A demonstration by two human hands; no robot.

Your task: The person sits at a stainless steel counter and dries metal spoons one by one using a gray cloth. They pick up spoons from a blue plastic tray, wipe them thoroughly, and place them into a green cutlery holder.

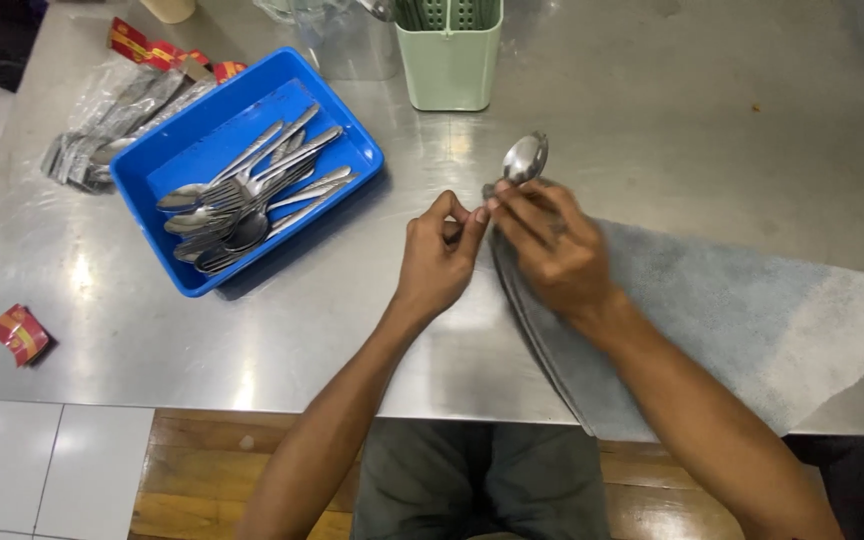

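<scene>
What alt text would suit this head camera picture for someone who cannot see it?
Two bare hands, left hand and right hand, hold a metal spoon over a grey cloth on a steel table. A blue tray of cutlery sits to the left, a green holder behind.

At your ten o'clock a blue tray (167, 165) of spoons sits on the steel bench (732, 120); pale green cutlery holder (449, 62) at twelve, red wrapper (17, 333) down at eight.
</scene>
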